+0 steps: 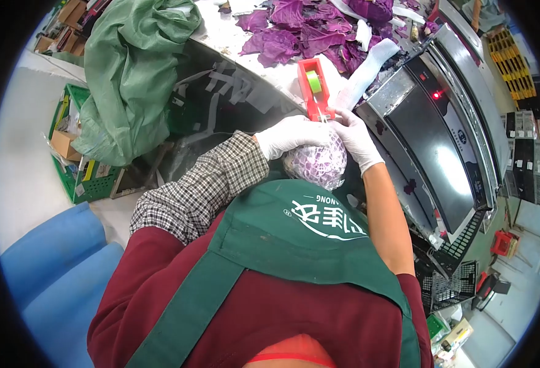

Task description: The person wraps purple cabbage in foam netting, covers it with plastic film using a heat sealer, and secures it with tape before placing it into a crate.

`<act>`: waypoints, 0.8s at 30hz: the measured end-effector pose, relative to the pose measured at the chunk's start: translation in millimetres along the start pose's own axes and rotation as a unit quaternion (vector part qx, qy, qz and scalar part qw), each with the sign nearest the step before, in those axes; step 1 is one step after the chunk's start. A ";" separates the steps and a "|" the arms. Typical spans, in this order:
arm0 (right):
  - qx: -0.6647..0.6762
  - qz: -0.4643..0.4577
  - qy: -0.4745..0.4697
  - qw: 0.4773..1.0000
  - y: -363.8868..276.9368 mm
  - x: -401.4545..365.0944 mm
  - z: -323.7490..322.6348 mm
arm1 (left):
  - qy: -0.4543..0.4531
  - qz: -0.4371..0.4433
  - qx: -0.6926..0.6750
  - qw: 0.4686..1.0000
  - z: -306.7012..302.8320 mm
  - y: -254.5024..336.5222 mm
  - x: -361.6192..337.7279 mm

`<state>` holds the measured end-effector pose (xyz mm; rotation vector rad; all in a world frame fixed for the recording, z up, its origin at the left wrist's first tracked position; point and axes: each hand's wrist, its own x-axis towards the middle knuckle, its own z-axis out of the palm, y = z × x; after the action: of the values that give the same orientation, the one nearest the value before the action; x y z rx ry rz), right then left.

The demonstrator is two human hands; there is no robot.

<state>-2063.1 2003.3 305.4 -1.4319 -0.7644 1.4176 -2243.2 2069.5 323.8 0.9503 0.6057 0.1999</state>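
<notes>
A round purple and white bundle, in what looks like net or clear wrap, is held against the front of my green apron. My left hand, in a white glove, is wrapped over its top left side. On the right, my right hand, also gloved, has its fingers pressed together at the near end of a red tape dispenser with a green roll in it. What those fingertips pinch is too small to make out. The dispenser lies on the table edge just beyond the bundle.
Purple leaves cover the white table. A black machine with a red light stands at the right. Green cloth hangs at the left, above a green crate. A black crate is at lower right.
</notes>
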 end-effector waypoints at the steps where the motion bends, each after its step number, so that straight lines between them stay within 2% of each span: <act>1: -0.023 -0.023 -0.002 0.999 5.1 3.6 -2.9 | -0.005 0.005 0.002 1.000 -0.6 -1.2 1.2; 5: -0.120 -0.055 0.018 0.991 20.5 12.9 -5.6 | -0.010 0.027 0.062 0.998 -0.9 -2.1 3.9; 8: -0.139 -0.074 0.018 0.987 24.9 16.0 -2.0 | 0.012 0.009 0.089 0.996 1.9 3.6 -2.5; 11: -0.173 -0.093 0.034 0.980 23.6 15.5 6.6 | 0.042 -0.007 0.059 0.997 -2.1 -3.9 -5.2; 14: -0.136 -0.095 0.053 0.985 13.5 7.4 15.7 | 0.045 0.019 0.082 0.995 -4.4 -8.1 -7.9; 20: -0.099 -0.081 0.041 0.991 17.1 9.5 15.2 | 0.045 -0.026 0.031 0.998 -2.6 -9.6 -5.1; 24: -0.087 -0.076 0.026 0.993 18.9 9.4 13.5 | 0.057 -0.025 0.065 0.996 -11.3 -24.2 4.6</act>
<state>-2078.4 2007.7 286.1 -1.5014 -0.9621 1.2176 -2248.3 2065.3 297.5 1.0542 0.7531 0.1718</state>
